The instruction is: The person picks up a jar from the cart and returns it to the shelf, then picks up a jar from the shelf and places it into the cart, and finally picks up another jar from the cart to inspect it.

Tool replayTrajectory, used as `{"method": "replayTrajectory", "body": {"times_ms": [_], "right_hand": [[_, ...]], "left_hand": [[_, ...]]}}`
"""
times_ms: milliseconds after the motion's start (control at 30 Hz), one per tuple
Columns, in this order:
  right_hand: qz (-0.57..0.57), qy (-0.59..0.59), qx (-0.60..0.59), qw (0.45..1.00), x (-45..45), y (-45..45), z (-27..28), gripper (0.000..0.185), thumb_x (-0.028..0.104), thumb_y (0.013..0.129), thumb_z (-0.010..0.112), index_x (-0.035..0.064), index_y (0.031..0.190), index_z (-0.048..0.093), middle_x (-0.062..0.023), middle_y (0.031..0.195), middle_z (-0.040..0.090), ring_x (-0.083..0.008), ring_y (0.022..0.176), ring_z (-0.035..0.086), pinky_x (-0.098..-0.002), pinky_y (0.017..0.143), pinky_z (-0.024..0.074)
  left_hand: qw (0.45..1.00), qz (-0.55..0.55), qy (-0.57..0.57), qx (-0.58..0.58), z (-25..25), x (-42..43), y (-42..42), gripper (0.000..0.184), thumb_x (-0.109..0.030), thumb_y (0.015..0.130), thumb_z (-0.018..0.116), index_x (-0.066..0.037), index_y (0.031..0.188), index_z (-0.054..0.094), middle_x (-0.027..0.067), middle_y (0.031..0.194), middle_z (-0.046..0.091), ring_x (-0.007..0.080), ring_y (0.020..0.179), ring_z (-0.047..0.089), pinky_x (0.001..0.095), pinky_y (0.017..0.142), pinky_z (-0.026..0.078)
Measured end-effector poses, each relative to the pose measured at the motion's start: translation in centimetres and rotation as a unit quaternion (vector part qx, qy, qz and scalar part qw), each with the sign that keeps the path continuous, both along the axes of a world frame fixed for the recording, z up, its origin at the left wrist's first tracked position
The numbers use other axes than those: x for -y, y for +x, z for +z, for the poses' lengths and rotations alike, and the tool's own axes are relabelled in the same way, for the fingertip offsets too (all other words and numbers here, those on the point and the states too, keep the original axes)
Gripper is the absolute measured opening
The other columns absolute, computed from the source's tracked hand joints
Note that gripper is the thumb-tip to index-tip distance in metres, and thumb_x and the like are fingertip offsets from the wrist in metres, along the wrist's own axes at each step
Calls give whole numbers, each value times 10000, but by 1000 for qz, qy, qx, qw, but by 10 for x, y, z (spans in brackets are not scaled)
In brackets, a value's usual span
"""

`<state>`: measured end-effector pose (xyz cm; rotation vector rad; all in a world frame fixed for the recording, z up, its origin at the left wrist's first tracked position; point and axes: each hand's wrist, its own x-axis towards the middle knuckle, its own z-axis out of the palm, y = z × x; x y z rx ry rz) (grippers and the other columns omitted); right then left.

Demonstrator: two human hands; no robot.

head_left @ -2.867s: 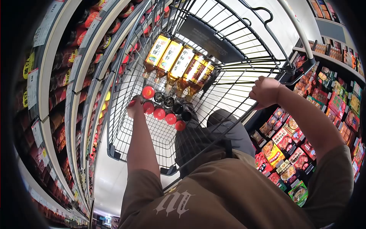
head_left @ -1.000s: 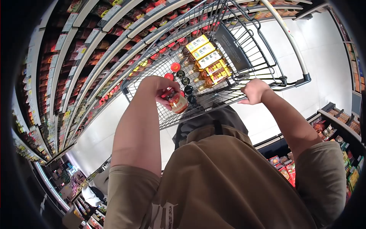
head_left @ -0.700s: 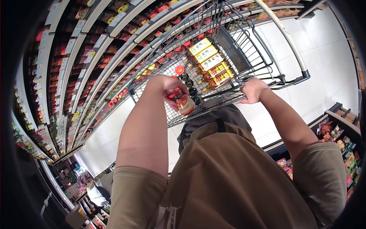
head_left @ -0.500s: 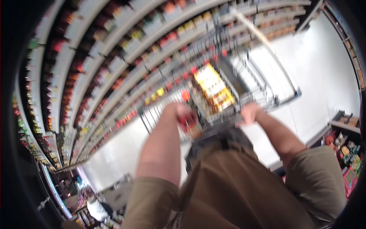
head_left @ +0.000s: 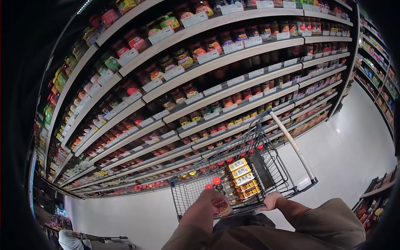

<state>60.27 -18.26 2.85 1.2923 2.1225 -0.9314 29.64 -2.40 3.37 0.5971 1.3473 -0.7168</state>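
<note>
A glass jar with a red label and brownish contents (head_left: 223, 208) is in my left hand (head_left: 209, 199), whose fingers close round it over the near edge of the shopping cart (head_left: 185, 200). My right hand (head_left: 271, 201) grips the cart's near wire rim. Inside the basket, several yellow- and white-labelled packs or bottles (head_left: 243, 177) lie in a row. Two red-capped containers (head_left: 216, 180) stand left of them, partly behind my left hand. The cart's pale handle bar (head_left: 291, 146) runs along its right side.
Long shelves of jars (head_left: 200, 54) with price tags curve along the far side of the aisle. Pale floor (head_left: 121, 210) lies around the cart. A person in a white top (head_left: 70, 240) is at lower left. Another stocked shelf (head_left: 377, 200) stands at right.
The view has tilted up towards the shelves and become sharper, so the cart sits lower in it. My left hand still holds the jar, and my right hand stays on the cart rim.
</note>
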Motion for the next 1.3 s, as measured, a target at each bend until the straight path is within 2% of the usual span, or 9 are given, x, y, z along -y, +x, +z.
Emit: {"method": "replayTrajectory", "body": {"times_ms": [300, 400, 433, 767, 867, 967, 1167, 1233, 1300], "right_hand": [[3, -8, 29, 1000, -4, -1, -13, 834, 818, 839, 360, 88, 1038, 712, -181, 976, 709, -376, 941, 670, -467, 833, 534], [-19, 2, 24, 1000, -3, -1, -11, 715, 742, 847, 464, 96, 1035, 706, -169, 964, 710, -359, 936, 674, -461, 826, 537], [-14, 8, 21, 1000, -5, -2, -4, 677, 711, 850, 491, 91, 1015, 705, -165, 945, 711, -359, 913, 678, -462, 812, 540], [-16, 17, 11, 1000, -6, -2, 0, 625, 671, 859, 519, 81, 973, 690, -169, 871, 709, -367, 844, 687, -476, 763, 548], [-28, -7, 22, 999, -9, -5, 2, 627, 676, 865, 505, 88, 984, 685, -175, 876, 707, -370, 855, 683, -476, 777, 547], [-39, -31, 39, 998, -11, -6, 3, 638, 693, 866, 490, 100, 1013, 674, -168, 889, 709, -363, 881, 682, -469, 791, 546], [-43, -18, 31, 998, -8, -4, -7, 617, 691, 858, 509, 101, 940, 672, -145, 828, 702, -367, 814, 674, -471, 745, 543], [-53, 1, 15, 998, -4, 0, -12, 608, 693, 843, 532, 100, 900, 655, -143, 778, 683, -375, 765, 664, -477, 702, 542], [-66, 28, -11, 997, 1, 4, -25, 580, 679, 815, 588, 101, 838, 636, -143, 719, 659, -385, 701, 648, -485, 645, 537]], "left_hand": [[1000, 12, 24, 14, -16, -5, -29, 442, -229, 771, 802, -12, 1084, 579, 144, 1136, 584, 284, 943, 664, 414, 788, 639], [1000, 16, 19, -10, -25, -2, -30, 430, -212, 753, 816, -7, 1052, 584, 131, 1108, 583, 279, 929, 664, 431, 777, 643], [1000, 24, 9, -7, -39, -1, -37, 552, -255, 706, 852, -59, 1136, 567, 118, 1203, 506, 312, 1004, 665, 400, 781, 639], [997, 7, -65, 39, -71, -5, -41, 553, -256, 712, 843, -14, 1135, 583, 118, 1088, 602, 285, 935, 676, 439, 785, 636], [996, -61, -65, 16, -100, -11, -40, 590, -278, 708, 848, -10, 1160, 580, 132, 1127, 607, 294, 934, 681, 416, 801, 629], [991, -91, -95, 18, -93, -17, -30, 613, -327, 754, 799, -111, 1267, 543, 134, 1338, 523, 336, 960, 690, 391, 830, 598], [994, -52, -45, 81, -141, -26, -40, 654, -354, 764, 796, -22, 1264, 536, 154, 1333, 532, 299, 964, 694, 335, 821, 597], [993, -49, 13, 104, -107, -33, -36, 646, -358, 770, 793, 13, 1240, 552, 171, 1296, 553, 291, 932, 702, 321, 783, 604], [994, -79, -6, 80, -142, -46, -42, 632, -350, 771, 794, 14, 1231, 561, 183, 1284, 558, 294, 901, 705, 328, 756, 608]]}}
